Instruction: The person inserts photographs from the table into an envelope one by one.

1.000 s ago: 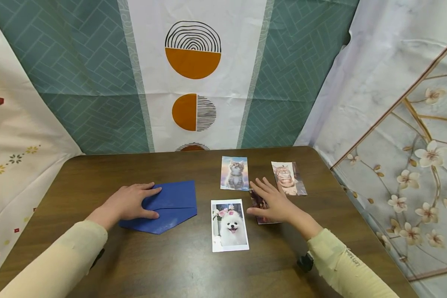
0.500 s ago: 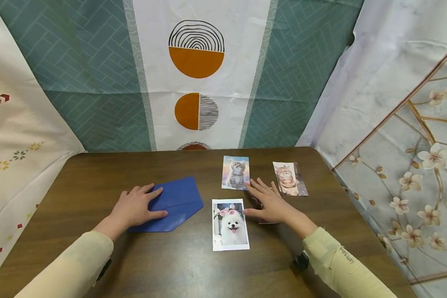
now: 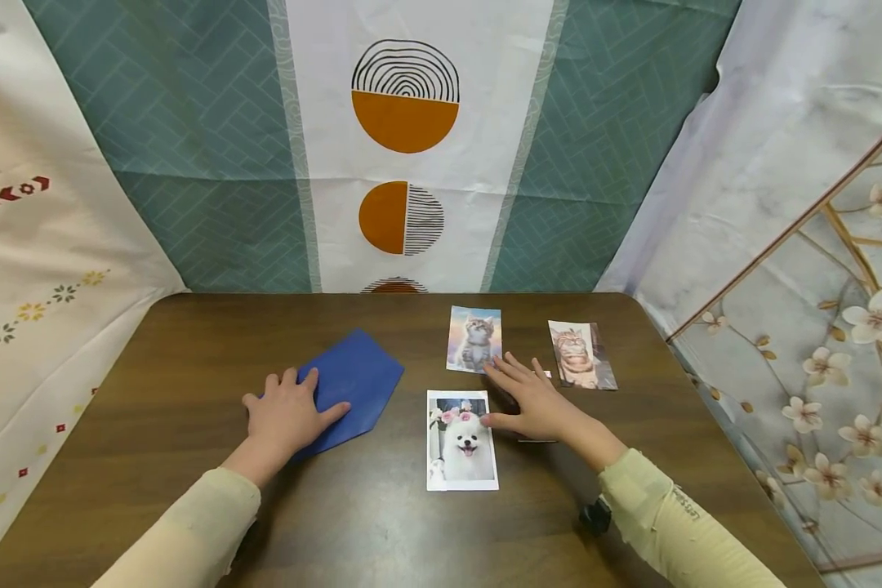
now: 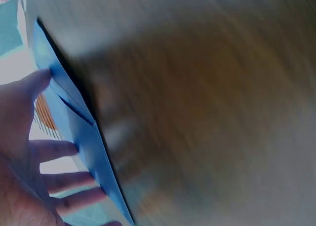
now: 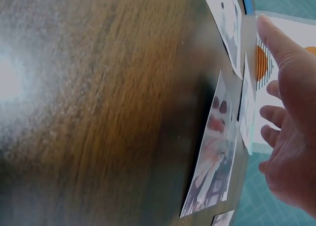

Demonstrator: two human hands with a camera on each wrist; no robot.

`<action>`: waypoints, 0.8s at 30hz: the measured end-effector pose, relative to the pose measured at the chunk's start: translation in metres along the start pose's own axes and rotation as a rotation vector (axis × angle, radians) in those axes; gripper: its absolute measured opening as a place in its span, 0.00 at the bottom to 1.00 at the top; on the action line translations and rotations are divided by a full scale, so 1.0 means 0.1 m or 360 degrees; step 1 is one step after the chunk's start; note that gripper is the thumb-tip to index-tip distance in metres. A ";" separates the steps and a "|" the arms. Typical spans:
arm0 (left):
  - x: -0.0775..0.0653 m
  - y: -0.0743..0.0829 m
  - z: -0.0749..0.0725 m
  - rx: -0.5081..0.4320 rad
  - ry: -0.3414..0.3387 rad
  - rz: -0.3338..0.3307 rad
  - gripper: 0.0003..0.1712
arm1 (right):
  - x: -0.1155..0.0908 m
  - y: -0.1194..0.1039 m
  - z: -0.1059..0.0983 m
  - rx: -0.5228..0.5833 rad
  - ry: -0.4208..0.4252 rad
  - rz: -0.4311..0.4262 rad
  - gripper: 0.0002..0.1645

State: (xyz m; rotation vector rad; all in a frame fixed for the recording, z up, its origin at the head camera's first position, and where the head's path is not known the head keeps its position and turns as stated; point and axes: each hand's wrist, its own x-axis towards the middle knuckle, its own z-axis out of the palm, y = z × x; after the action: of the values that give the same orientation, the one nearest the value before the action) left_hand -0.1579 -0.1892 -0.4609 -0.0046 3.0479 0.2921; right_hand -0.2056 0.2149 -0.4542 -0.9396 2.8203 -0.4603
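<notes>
My left hand [image 3: 282, 416] lies over a blue envelope [image 3: 360, 380] on the table, its spread fingers and thumb touching the paper. The left wrist view shows the fingertips against the envelope [image 4: 81, 122], whose flap edge is visible. My right hand [image 3: 540, 404] hovers with spread fingers above a photo [image 5: 212, 157], which it mostly covers in the head view. A white dog photo [image 3: 461, 445] lies just left of that hand. Beyond its fingertips is a grey kitten photo [image 3: 474, 339]. An orange cat photo [image 3: 575, 355], overlapping a darker one, lies to the right.
The brown wooden table [image 3: 382, 531] has rounded far corners. A patterned cloth [image 3: 220, 163] hangs behind it, with a floral cloth [image 3: 779, 286] along the right and a cream cloth [image 3: 51, 286] along the left.
My left hand has moved right and turned the envelope counterclockwise, so its pointed side now faces up and right. The right hand stays over its photo. The head view has shifted slightly.
</notes>
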 end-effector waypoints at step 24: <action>0.00 -0.07 -0.33 0.0065 -0.0142 0.0086 0.51 | 0.07 0.05 0.09 0.0253 0.0059 0.0012 0.44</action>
State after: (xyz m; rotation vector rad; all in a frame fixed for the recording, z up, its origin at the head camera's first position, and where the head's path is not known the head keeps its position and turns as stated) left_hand -0.1604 -0.2026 -0.4303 0.0912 2.9679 0.2271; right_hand -0.2120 0.2122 -0.4644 -0.8975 2.7688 -0.6957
